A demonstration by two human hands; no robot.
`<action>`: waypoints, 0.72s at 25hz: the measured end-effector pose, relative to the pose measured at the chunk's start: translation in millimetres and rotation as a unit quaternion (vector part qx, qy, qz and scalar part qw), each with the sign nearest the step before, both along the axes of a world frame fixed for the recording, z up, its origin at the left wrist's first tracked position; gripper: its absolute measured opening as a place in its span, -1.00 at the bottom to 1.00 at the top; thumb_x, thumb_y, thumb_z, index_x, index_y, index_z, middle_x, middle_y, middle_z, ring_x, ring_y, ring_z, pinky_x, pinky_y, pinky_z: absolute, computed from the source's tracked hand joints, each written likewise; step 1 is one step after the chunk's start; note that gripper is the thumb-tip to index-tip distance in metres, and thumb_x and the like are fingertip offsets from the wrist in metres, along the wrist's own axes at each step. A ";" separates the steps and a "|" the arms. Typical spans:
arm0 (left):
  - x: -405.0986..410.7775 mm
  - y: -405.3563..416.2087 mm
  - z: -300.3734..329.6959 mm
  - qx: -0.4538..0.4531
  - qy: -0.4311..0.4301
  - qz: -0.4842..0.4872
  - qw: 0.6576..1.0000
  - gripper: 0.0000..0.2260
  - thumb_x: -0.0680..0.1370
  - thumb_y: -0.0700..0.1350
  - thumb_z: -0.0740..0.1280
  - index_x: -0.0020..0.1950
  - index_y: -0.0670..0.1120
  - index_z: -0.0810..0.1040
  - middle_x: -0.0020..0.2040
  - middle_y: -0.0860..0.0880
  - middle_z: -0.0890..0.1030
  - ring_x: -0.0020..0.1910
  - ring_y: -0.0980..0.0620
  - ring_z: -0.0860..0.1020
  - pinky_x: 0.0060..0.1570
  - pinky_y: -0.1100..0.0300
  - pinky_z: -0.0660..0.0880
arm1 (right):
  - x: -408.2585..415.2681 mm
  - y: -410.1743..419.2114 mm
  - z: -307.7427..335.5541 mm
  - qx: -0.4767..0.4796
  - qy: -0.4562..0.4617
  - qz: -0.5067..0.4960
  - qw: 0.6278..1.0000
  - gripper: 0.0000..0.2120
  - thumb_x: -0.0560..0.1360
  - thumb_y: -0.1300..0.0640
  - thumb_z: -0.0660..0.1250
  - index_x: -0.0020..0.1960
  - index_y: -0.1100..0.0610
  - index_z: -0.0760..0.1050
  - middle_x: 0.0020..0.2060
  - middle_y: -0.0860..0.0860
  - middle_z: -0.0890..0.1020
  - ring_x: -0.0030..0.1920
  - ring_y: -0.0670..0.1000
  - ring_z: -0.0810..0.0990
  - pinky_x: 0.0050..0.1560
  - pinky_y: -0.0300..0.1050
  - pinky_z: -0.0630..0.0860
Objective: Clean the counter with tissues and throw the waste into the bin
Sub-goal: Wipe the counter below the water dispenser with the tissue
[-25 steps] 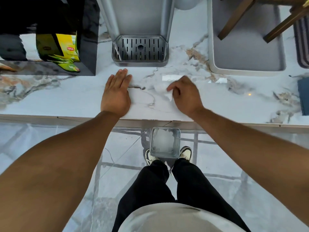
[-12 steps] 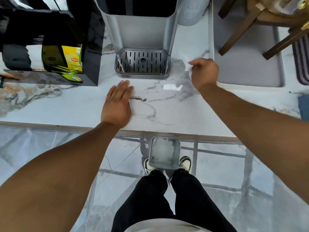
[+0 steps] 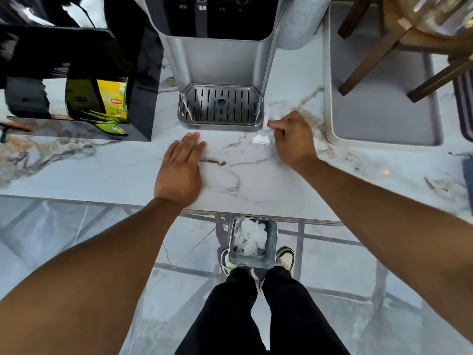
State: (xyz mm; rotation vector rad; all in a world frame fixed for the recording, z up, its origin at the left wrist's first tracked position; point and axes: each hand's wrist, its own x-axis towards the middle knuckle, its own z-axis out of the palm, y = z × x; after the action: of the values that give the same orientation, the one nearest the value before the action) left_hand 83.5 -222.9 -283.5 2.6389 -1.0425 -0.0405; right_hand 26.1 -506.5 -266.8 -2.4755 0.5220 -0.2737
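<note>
My right hand (image 3: 293, 139) presses a crumpled white tissue (image 3: 271, 116) onto the marble counter (image 3: 102, 172), just right of the water dispenser's drip tray (image 3: 220, 106). Most of the tissue is hidden under my fingers. Flat on the counter lies my left hand (image 3: 180, 166), fingers together, holding nothing, just in front of the drip tray. A small metal bin (image 3: 252, 243) stands on the floor below the counter edge between my shoes, with several crumpled white tissues inside.
A grey water dispenser (image 3: 220, 47) stands at the back centre. A black glossy box (image 3: 76, 73) reflecting a yellow tea packet (image 3: 115, 101) sits at the left. A grey tray (image 3: 378, 119) with wooden legs on it is at the right. A bright white patch (image 3: 261, 139) shows beside my right hand.
My right hand wiped from the counter's middle out to the back right by the tray, then came back left to the drip tray's corner. My left hand stayed flat in place.
</note>
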 end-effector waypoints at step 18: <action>-28.8 16.6 2.8 -0.034 0.050 -0.013 0.998 -0.54 0.68 0.00 -0.02 0.55 -0.10 0.29 0.59 -0.17 0.23 0.60 -0.15 0.13 0.58 -0.09 0.05 | -26.2 101.3 21.8 0.183 -0.027 -0.015 0.983 -0.73 0.50 0.35 0.29 -0.01 0.09 0.71 -0.16 -0.10 0.53 -0.22 -0.09 0.58 0.02 -0.17 0.54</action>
State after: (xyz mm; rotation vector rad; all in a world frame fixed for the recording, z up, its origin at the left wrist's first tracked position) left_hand 54.7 -206.4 -280.7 2.5349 -1.0280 -0.1396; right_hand -0.2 -405.2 -244.9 -2.0987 0.5351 -0.2331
